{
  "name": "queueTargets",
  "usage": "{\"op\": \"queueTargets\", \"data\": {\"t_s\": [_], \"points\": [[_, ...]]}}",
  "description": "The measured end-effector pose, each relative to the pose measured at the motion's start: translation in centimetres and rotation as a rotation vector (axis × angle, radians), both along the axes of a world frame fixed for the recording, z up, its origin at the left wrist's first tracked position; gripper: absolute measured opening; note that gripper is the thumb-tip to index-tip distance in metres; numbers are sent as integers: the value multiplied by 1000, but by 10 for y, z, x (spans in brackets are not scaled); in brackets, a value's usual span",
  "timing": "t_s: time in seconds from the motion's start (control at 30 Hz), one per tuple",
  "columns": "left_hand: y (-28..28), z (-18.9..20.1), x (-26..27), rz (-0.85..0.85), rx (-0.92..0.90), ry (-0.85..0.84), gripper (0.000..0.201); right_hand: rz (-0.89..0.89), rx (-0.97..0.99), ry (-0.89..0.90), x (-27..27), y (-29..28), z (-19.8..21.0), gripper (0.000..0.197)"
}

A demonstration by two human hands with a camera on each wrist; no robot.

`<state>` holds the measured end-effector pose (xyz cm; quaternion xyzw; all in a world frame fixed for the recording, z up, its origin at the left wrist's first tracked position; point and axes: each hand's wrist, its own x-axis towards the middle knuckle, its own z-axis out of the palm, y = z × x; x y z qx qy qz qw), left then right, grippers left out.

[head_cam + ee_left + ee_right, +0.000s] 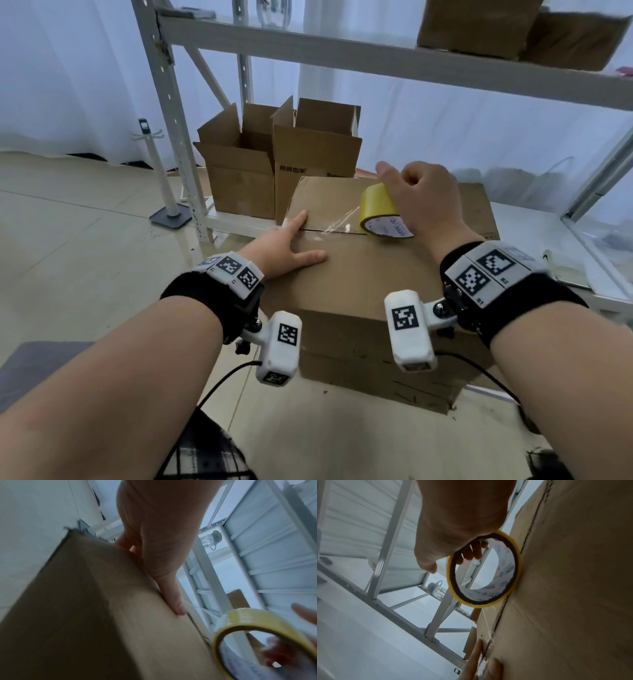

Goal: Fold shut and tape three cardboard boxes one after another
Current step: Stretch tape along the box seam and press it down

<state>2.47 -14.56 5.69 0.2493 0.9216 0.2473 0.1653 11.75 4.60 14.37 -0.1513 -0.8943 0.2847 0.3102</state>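
Note:
A closed brown cardboard box (370, 274) stands in front of me, its top flaps meeting at a centre seam. My left hand (289, 246) lies flat on the left end of the seam, fingers straight, pressing down the end of a clear tape strip (337, 224). My right hand (421, 202) grips a yellow tape roll (382, 212) standing on the seam, fingers through its core (476, 551). The strip stretches between the roll (257, 635) and my left fingers (173, 599). Two open boxes (239, 171) (315, 154) stand behind on the low shelf.
A grey metal rack (376, 58) rises behind the boxes, with more cardboard boxes (479, 24) on its upper shelf. A white stand with a grey base (168, 202) is on the tiled floor at left. A white low platform (534, 233) lies at right.

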Motion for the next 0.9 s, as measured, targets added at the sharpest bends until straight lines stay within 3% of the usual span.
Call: {"op": "queueTargets", "data": {"t_s": [0.1,0.23,0.5,0.7,0.83,0.9], "points": [[15,13,-1,47,-44,73,91,-67,-113,-32,9,17,-9,51],[32,22,0,106,-93,97,90,-87,-279,-144,23,33,-20,90],[72,59,-16,56,-264,240,83,-23,-457,-172,22,59,-4,75],[82,63,-21,82,-304,266,77,-1,-518,-205,6,76,-1,75],[77,58,-3,84,-249,142,81,-51,-571,-163,1,78,-4,82],[83,56,6,40,-253,123,81,-106,-568,-125,0,78,-6,74]]}}
